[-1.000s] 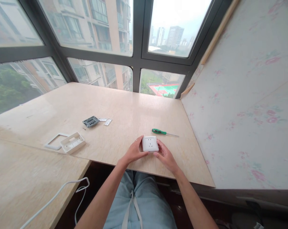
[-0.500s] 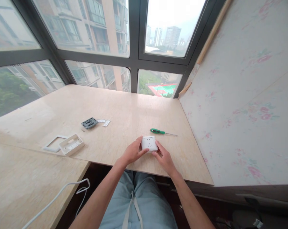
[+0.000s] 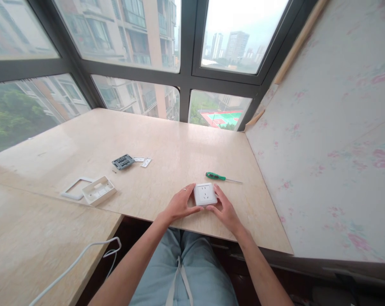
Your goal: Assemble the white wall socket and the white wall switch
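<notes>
Two bare hands are gripping one white square plastic wall socket (image 3: pixel 205 194) near the front edge of the pale beige stone-look worktop (image 3: pixel 166 140). The left hand (image 3: pixel 179 206) is pressing its fingers (image 3: pixel 189 192) against the left side of the socket. The right hand (image 3: pixel 226 210) is closing its fingers (image 3: pixel 220 193) on the right side in the same way. Both hands are curling only as far as the socket allows, and they are holding nothing else. The socket is lying flat with its holes facing up; I cannot tell if it is resting on the worktop or is lifted a little. Just behind it to the right, a green-handled screwdriver with a thin metal shaft (image 3: pixel 215 176) is lying on the worktop, apart from the hands. Well apart to the left, a dark grey square module (image 3: pixel 123 161) is lying beside two small white flat pieces (image 3: pixel 145 162). Nearer to the left edge, a white open plastic mounting box (image 3: pixel 99 190) is sitting against a white square frame (image 3: pixel 71 189). A thin white cable (image 3: pixel 77 259) is trailing at the lower left.
</notes>
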Demonstrator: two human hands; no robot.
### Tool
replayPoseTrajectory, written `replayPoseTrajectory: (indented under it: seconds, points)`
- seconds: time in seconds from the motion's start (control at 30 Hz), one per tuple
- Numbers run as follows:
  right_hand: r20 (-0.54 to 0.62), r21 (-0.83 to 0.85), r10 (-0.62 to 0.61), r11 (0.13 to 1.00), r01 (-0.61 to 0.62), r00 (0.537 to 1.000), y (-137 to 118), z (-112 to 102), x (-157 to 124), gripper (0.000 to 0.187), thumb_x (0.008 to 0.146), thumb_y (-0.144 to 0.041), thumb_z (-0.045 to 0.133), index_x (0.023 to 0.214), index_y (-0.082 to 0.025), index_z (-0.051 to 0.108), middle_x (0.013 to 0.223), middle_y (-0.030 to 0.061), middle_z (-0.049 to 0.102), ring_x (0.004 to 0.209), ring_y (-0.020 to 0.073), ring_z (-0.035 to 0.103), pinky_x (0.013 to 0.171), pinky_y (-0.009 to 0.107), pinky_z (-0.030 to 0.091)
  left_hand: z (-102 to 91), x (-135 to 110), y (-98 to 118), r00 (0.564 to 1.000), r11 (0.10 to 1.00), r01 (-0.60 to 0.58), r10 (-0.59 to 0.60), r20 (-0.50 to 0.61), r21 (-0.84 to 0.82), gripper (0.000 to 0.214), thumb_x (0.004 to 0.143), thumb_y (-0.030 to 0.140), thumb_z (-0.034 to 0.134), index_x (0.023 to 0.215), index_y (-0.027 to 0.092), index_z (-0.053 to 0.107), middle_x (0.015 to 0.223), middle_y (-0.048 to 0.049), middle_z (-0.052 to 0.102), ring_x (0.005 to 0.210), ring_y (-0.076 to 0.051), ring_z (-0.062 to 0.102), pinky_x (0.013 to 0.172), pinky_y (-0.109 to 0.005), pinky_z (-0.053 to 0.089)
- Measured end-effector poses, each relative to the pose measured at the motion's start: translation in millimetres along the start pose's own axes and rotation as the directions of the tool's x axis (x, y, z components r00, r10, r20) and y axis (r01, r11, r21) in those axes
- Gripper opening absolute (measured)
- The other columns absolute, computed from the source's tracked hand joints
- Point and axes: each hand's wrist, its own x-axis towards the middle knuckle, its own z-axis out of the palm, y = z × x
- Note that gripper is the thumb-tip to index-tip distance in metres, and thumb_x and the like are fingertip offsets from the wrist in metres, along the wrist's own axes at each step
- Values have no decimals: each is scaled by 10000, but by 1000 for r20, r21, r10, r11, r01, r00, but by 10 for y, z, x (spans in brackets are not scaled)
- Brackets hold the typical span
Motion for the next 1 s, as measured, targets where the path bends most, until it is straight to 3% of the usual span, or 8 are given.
replayPoseTrajectory:
  seconds: [0.1,0.2,0.33,0.43,0.73,1.0]
  points:
    - [71,-27,-19,999,21,997,5,-71,91,862,811,-423,749,1540,-322,301,1607,76,320,1466,312,318,1197,535,266,21,-15,-24,1000,1000,22,-22,-19,-16,875,743,597,730,1448,208,389,1455,-174,497,1310,-360,509,1084,-527,414]
    - [152,-49,-24,998,32,988,20,-164,202,928,792,-435,764,1556,-315,250,1614,102,296,1441,325,348,1144,536,351,9,-9,-19,999,999,25,-26,-24,-21,858,744,576,733,1445,216,392,1447,-165,509,1302,-351,521,1081,-521,422]
    - [263,-102,-26,993,55,965,12,-280,330,923,740,-430,810,1525,-322,338,1558,117,392,1406,347,385,1073,548,429,-14,1,-6,999,999,29,-30,-24,-39,835,741,529,745,1433,217,396,1427,-153,528,1271,-337,545,1067,-508,438]
    - [266,-98,-25,994,53,964,-3,-323,382,921,700,-430,840,1498,-320,393,1511,125,448,1364,348,441,1018,535,486,-18,2,-5,999,998,26,-28,-31,-58,821,733,518,754,1418,222,411,1415,-141,539,1255,-330,555,1060,-496,447]
    - [261,-76,-90,991,113,961,18,-324,392,874,719,-444,828,1480,-294,425,1498,125,471,1391,344,428,1113,569,408,-22,1,1,998,995,47,-49,-26,-90,824,731,534,756,1412,215,419,1412,-134,541,1265,-321,548,1068,-483,441]
    - [251,-71,-139,984,162,958,-20,-303,342,836,763,-431,793,1484,-296,393,1471,141,454,1335,337,485,1023,520,517,-5,-11,-19,999,997,49,-49,-7,-58,869,694,486,782,1428,214,404,1445,-144,512,1312,-334,509,1106,-499,408]
